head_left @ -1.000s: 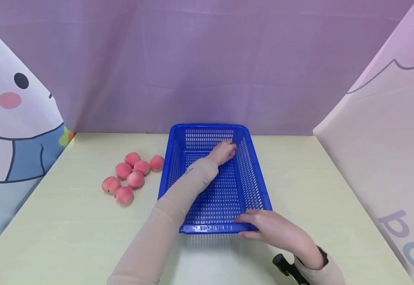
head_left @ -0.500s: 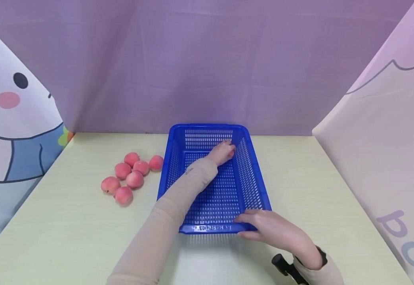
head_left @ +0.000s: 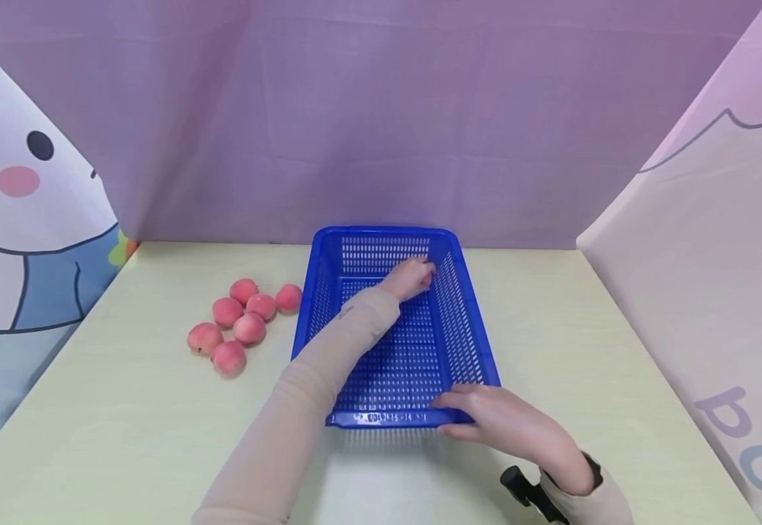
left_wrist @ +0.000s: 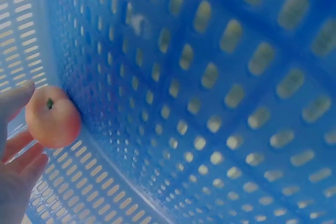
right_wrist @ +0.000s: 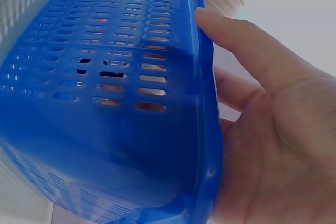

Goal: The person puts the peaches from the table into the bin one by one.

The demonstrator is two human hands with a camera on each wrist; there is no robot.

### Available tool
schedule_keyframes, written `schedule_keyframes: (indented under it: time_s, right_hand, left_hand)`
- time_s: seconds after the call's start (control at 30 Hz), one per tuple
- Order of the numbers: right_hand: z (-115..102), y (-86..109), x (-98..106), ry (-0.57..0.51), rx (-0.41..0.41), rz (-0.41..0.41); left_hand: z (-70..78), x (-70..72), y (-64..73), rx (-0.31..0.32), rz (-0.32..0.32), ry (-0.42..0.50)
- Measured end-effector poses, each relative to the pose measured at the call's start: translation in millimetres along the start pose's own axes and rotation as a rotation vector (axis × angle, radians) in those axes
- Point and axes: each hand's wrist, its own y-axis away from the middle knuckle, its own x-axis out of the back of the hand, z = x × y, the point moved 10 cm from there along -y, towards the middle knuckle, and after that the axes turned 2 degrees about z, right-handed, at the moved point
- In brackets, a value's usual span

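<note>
A blue slotted plastic basket [head_left: 413,417] stands on the table. My left hand [head_left: 410,278] reaches down inside it to the far right corner. There a pinkish peach [left_wrist: 53,116] with a small green stem sits between the thumb and fingers, close against the basket wall. From the head camera my knuckles mostly hide this peach. My right hand [head_left: 495,417] grips the basket's near right corner, thumb on the outside and fingers over the rim. The right wrist view has that hand [right_wrist: 278,108] curled round the rim edge.
Several pink peaches [head_left: 249,329] lie in a loose group left of the basket, the rightmost [head_left: 289,298] right by its rim. A purple cloth [head_left: 367,124] hangs behind the pale table [head_left: 125,437]. Printed side panels [head_left: 702,292] bound both sides.
</note>
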Motion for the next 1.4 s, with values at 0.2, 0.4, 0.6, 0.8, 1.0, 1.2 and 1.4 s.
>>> schedule_keyframes:
  time_s: [0.2,0.4,0.6,0.8,1.0,1.2,1.4]
  right_hand:
    - [1,-1.0,-1,-0.007,-0.012,-0.011]
    - [1,-1.2,1,0.000,-0.013,-0.010]
    - [3,-1.1,0,-0.013,-0.022,-0.020]
    - [3,-1.0,2,-0.019,-0.019,-0.020]
    - [2,-1.4,2,-0.026,-0.020,-0.025]
    - [2,-1.9,1,-0.018,-0.016,-0.026]
    - [3,-1.8,1,-0.018,-0.025,-0.031]
  left_hand:
    - [-2.3,13.5,2.2,0.016,-0.022,-0.003]
    - [-3.0,30.5,6.0,0.057,-0.087,0.013]
    - [0.0,47.4,11.6,0.080,-0.138,0.032]
    - [8.1,64.1,15.4,0.060,-0.172,0.073]
    - [17.5,77.5,25.2,0.032,-0.218,0.057]
    - [26.8,91.8,38.8,-0.014,-0.243,0.031]
    - [33.8,104.7,52.9,-0.044,-0.242,0.003]
